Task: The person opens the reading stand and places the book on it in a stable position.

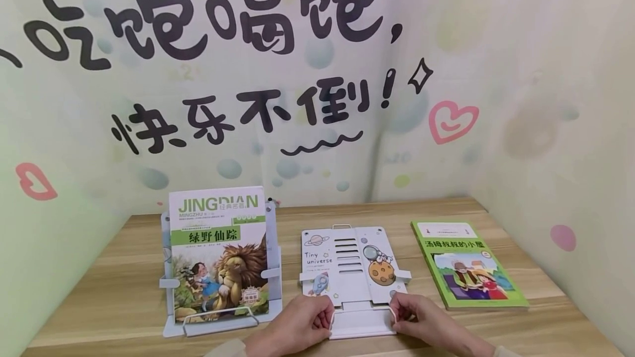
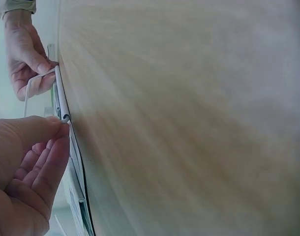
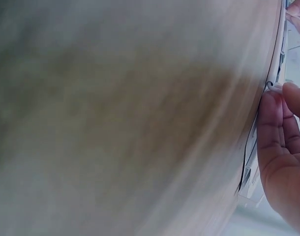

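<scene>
Two hands point(image 1: 300, 321) point(image 1: 424, 318) on one bookstand point(image 1: 349, 286)

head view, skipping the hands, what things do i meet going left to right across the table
Lion-cover book propped upright, white "Tiny universe" stand, green-bordered book lying on the table.

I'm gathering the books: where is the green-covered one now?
In the head view, the green-covered book lies flat on the table at right, beside the Tiny universe stand.
</scene>
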A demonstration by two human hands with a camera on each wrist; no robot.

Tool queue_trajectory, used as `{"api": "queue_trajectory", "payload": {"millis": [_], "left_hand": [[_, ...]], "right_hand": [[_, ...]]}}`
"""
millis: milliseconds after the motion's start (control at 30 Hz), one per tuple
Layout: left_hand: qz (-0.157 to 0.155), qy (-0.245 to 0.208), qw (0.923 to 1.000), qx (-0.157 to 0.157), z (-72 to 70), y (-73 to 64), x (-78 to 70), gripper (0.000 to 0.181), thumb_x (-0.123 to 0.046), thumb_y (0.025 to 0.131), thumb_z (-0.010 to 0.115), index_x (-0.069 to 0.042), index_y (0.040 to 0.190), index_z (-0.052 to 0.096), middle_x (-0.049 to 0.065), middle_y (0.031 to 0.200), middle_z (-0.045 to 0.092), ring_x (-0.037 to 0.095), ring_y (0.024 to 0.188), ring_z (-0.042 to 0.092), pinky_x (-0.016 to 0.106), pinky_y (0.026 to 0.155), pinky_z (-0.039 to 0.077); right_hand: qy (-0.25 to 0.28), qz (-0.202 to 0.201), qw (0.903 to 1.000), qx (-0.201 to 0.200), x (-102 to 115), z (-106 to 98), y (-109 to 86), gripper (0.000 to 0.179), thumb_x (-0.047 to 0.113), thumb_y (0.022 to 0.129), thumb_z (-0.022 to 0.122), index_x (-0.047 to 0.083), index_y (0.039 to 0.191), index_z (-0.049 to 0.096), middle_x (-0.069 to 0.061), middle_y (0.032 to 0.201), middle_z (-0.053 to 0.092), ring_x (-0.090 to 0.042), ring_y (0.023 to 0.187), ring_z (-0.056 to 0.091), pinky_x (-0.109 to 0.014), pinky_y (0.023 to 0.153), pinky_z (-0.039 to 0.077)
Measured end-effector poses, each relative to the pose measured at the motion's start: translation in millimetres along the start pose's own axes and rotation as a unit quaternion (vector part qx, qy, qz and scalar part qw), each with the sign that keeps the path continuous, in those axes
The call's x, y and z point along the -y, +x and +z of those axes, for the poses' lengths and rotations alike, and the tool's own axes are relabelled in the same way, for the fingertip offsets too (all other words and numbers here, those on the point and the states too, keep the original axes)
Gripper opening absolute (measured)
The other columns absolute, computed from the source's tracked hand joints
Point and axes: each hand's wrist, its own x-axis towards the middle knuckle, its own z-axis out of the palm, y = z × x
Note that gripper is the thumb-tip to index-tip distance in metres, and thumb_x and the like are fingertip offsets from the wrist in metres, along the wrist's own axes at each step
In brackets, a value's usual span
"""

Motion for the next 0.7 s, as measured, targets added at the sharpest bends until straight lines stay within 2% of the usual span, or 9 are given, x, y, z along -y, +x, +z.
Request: {"api": "queue_trajectory", "payload": {"millis": [267, 400, 500, 600, 633, 700], "left_hand": [[0.065, 0.062, 0.9958, -0.015, 0.9, -0.5, 0.9, 0.026, -0.001, 0.072, 0.074, -0.016, 0.074, 0.053, -0.013, 0.065, 0.05, -0.01, 0.061, 0.04, 0.002, 0.053, 0.034], [0.093, 0.083, 0.9921, -0.004, -0.2, -0.3, -1.6, 0.025, 0.0, 0.075, 0.07, -0.016, 0.075, 0.051, -0.011, 0.067, 0.05, -0.008, 0.063, 0.041, 0.002, 0.056, 0.033], [0.115, 0.099, 0.9884, -0.006, -0.4, -0.1, -2.0, 0.025, 0.001, 0.076, 0.068, -0.015, 0.076, 0.05, -0.01, 0.069, 0.05, -0.006, 0.065, 0.041, 0.002, 0.057, 0.032], [0.112, 0.095, 0.9891, -0.011, 0.1, -0.7, -1.2, 0.024, 0.001, 0.075, 0.07, -0.014, 0.076, 0.051, -0.01, 0.069, 0.051, -0.007, 0.065, 0.042, 0.002, 0.058, 0.033], [0.101, 0.081, 0.9915, -0.006, 0.2, -1.3, -0.8, 0.024, 0.0, 0.076, 0.07, -0.014, 0.076, 0.052, -0.01, 0.069, 0.052, -0.007, 0.065, 0.042, 0.003, 0.058, 0.035], [0.064, 0.022, 0.9977, 0.007, -0.1, -3.0, 0.4, 0.021, 0.0, 0.077, 0.072, -0.013, 0.078, 0.055, -0.01, 0.07, 0.055, -0.009, 0.066, 0.045, 0.005, 0.059, 0.039]], "right_hand": [[-0.006, -0.028, 0.9993, 0.024, 0.1, -2.6, -1.1, 0.006, 0.003, 0.086, 0.062, 0.006, 0.086, 0.057, 0.006, 0.082, 0.056, 0.001, 0.076, 0.051, -0.018, 0.064, 0.045], [-0.025, -0.038, 0.9984, 0.033, 2.4, -4.4, -2.6, 0.009, 0.003, 0.087, 0.062, 0.011, 0.085, 0.058, 0.008, 0.081, 0.057, 0.002, 0.077, 0.052, -0.018, 0.066, 0.046], [-0.032, -0.031, 0.9985, 0.031, 3.8, -4.5, -2.8, 0.008, 0.005, 0.087, 0.062, 0.012, 0.085, 0.059, 0.008, 0.081, 0.057, 0.002, 0.078, 0.052, -0.017, 0.066, 0.046], [-0.027, -0.021, 0.9991, 0.027, 3.2, -3.8, -3.0, 0.006, 0.006, 0.087, 0.063, 0.01, 0.085, 0.059, 0.008, 0.082, 0.059, 0.001, 0.077, 0.053, -0.018, 0.067, 0.047], [-0.02, -0.017, 0.9993, 0.027, 2.6, -3.5, -3.2, 0.005, 0.007, 0.087, 0.063, 0.01, 0.085, 0.06, 0.008, 0.082, 0.059, 0.001, 0.077, 0.053, -0.018, 0.067, 0.048], [-0.007, -0.01, 0.9995, 0.03, 1.1, -3.3, -3.9, 0.005, 0.007, 0.087, 0.063, 0.009, 0.086, 0.059, 0.008, 0.082, 0.06, 0.001, 0.075, 0.053, -0.017, 0.066, 0.047]]}}
